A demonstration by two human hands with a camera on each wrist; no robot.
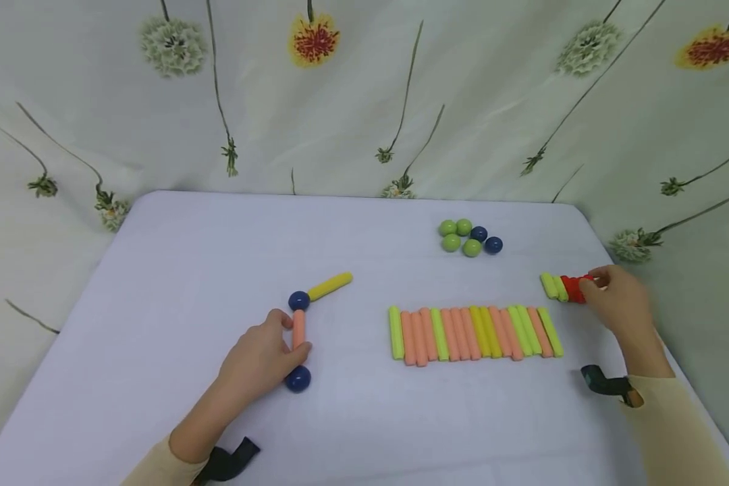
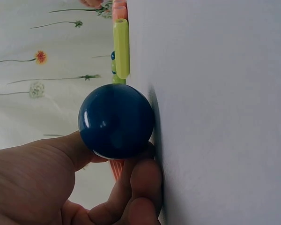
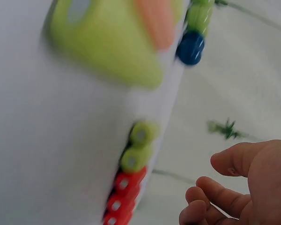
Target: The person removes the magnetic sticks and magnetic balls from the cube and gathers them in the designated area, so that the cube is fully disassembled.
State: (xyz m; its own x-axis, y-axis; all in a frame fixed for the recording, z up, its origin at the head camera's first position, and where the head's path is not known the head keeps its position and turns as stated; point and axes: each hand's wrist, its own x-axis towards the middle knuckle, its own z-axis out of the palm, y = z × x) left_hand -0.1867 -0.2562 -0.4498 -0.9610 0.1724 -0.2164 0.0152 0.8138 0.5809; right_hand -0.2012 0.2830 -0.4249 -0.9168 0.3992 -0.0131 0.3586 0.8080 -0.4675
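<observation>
My left hand (image 1: 254, 359) holds a salmon-orange magnetic stick (image 1: 299, 328) between thumb and fingers on the white table. A dark blue ball (image 1: 300, 300) joins its far end, and a yellow stick (image 1: 330, 286) slants off that ball to the right. Close to the thumb, another blue ball (image 2: 116, 122) sits at the near end; in the left wrist view it hides part of the grip. Over at the right, my right hand (image 1: 621, 305) hovers by short red sticks (image 1: 574, 289). Its fingers are loosely bent with a gap to the thumb, holding nothing in the right wrist view.
A long row of orange, lime and yellow sticks (image 1: 455, 334) lies across the middle right. Two short lime sticks (image 1: 553, 287) adjoin the red ones. Several green balls (image 1: 451, 242) and two blue balls (image 1: 493, 245) stand near the back edge, before a flowered cloth (image 1: 340, 135).
</observation>
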